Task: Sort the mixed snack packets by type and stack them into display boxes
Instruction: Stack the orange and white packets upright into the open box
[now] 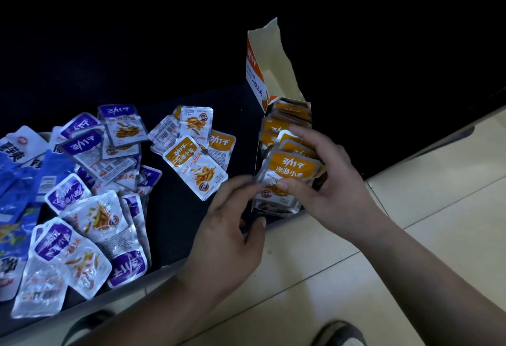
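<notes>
My right hand [328, 181] pinches the front orange packet [293, 167], left hand [232, 230] hold unclear; the crammed display box [262, 77] may spill.

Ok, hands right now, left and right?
Left hand: fingers curled beside the orange snack packets; grip cannot be told.
Right hand: gripping those packets at the display box.

Dim, murky light; black upper half, foil glare, soft blur and wide-angle bending at edges.
</notes>
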Available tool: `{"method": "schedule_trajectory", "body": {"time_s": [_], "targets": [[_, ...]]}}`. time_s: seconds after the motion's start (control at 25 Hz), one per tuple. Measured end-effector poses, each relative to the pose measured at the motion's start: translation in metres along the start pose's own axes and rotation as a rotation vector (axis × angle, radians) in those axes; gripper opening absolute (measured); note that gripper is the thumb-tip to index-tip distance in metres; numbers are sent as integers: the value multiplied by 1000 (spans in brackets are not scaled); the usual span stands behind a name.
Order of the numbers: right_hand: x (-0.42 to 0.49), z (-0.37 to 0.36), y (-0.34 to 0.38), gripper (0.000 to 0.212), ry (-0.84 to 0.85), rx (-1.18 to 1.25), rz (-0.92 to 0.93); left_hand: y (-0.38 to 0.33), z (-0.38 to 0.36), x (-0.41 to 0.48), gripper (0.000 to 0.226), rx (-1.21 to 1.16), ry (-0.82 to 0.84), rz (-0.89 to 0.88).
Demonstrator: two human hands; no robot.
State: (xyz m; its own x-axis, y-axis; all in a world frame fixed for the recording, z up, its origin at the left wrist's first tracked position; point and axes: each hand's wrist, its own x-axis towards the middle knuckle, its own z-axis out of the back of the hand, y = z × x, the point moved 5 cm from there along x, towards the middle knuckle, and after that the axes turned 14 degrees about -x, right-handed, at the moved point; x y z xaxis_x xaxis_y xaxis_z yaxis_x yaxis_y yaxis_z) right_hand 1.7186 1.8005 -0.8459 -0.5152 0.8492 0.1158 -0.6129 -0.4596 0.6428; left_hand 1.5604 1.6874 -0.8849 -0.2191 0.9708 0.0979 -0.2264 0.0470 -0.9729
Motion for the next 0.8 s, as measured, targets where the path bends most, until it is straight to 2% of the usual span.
{"method": "schedule_trajectory", "body": {"time_s": [0.16, 0.28, 0.4, 0.52, 0.8], "targets": [[-8, -5, -3, 73, -54, 46, -58, -1, 0, -7, 68, -60, 17, 56], [-11, -4, -2, 77, -77, 110, -81, -3, 0, -12, 72, -34, 21, 30], [-13, -1, -1, 84, -47, 227, -151, -1, -1, -9, 68, -49, 35, 19], [-20, -15, 8, 91, -73, 409, -243, 0, -7, -9, 61, -71, 67, 26], [-14, -41, 21, 100, -171, 611, -433, 6, -6, -7, 55, -114, 33, -8]]}}
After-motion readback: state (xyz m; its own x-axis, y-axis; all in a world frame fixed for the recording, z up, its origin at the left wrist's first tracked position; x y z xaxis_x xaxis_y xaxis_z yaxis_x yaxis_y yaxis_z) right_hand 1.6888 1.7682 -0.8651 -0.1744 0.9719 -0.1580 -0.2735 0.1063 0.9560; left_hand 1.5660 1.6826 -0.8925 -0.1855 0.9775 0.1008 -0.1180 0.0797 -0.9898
